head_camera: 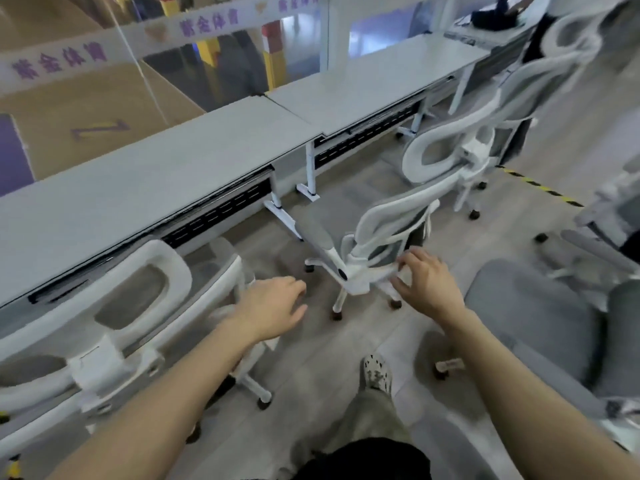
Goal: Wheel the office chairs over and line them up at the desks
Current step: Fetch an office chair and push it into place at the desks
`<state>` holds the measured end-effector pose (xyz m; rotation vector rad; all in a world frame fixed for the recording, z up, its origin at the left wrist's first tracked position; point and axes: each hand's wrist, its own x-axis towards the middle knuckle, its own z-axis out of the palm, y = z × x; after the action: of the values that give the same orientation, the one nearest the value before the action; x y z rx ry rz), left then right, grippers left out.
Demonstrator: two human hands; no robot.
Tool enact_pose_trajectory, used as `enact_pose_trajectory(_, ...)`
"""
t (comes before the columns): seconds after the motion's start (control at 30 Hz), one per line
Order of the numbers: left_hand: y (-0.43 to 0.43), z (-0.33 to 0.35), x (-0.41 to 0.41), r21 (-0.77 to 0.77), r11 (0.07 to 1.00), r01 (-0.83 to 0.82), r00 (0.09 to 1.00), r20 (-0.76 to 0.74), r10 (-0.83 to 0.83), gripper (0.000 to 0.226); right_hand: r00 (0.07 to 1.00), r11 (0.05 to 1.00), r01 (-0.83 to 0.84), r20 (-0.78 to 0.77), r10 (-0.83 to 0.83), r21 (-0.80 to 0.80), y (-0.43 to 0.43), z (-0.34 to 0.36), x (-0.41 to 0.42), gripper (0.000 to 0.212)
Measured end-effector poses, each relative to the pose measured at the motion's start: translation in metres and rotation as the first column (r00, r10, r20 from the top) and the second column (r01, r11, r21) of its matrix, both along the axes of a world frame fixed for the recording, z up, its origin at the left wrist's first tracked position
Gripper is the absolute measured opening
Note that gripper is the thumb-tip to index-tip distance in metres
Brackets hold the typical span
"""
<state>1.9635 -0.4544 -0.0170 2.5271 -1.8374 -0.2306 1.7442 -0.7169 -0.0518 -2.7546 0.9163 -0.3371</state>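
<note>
Pale grey desks (173, 174) run in one row from near left to far right, beyond the tips of all the fingers, along a glass wall (104, 81) with purple lettering.

The middle chair (381, 223) stands just past the right fingers (410, 258), between them and the desks, about where two desks meet. It has a white frame, grey mesh on seat and back, and dark casters under a white star base. Its seat points away from the fingers toward the desk legs. Its long axis runs from the base at the fingertips up and away to the right, along the leaning back to a looped headrest.

The left chair (138, 299) is of the same make. It sits left of the left fingers (298, 289), pushed up to the near desk with its back to the camera. The far chair (540, 74) rises well beyond the right fingers, up to the right. The right chair (526, 306) shows a grey padded seat to the right of those fingers and nearer the camera.

The right hand (429, 282) reaches to the middle chair with fingers curled and spread. Thumb and forefinger bracket a white bar low on the back, but blur hides whether they close on it. The left hand (273, 306) hovers palm down between the left and middle chairs, fingers loosely bent and slightly apart, holding nothing.

A speckled shoe (377, 372) is on the floor nearer than both sets of fingers. Yellow-black tape (540, 185) crosses the floor far to their right.
</note>
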Motion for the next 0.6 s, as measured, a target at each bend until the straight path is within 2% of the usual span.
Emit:
enact_pose_trajectory(0.17, -0.120, -0.023, 0.003, -0.092, 0.991, 0.101, 0.991, 0.096, -0.092, 0.033, 0.977, 0.987, 0.158, 0.148, -0.155, -0.011, -0.126, 0.015, -0.006, 0.077)
enact_pose_trajectory(0.3, -0.220, -0.026, 0.000, -0.200, 0.971, 0.132, 0.990, 0.069, -0.120, 0.033, 0.949, 0.983, 0.181, 0.266, -0.171, -0.015, -0.223, 0.021, 0.001, 0.104)
enact_pose_trajectory(0.47, -0.331, -0.022, -0.018, -0.366, 0.873, 0.321, 0.943, 0.209, -0.259, 0.048, 0.974, 0.988, 0.153, 0.167, -0.150, -0.008, -0.303, 0.018, 0.000, 0.119)
enact_pose_trajectory(0.53, -0.368, -0.017, -0.027, -0.354, 0.866, 0.352, 0.927, 0.261, -0.270, 0.060, 0.987, 0.994, 0.105, 0.117, -0.108, 0.026, -0.324, 0.014, 0.001, 0.119)
enact_pose_trajectory(0.6, -0.397, -0.018, -0.032, -0.268, 0.914, 0.304, 0.925, 0.313, -0.216, 0.078, 0.990, 0.994, 0.072, 0.114, -0.081, 0.081, -0.336, 0.008, 0.004, 0.120)
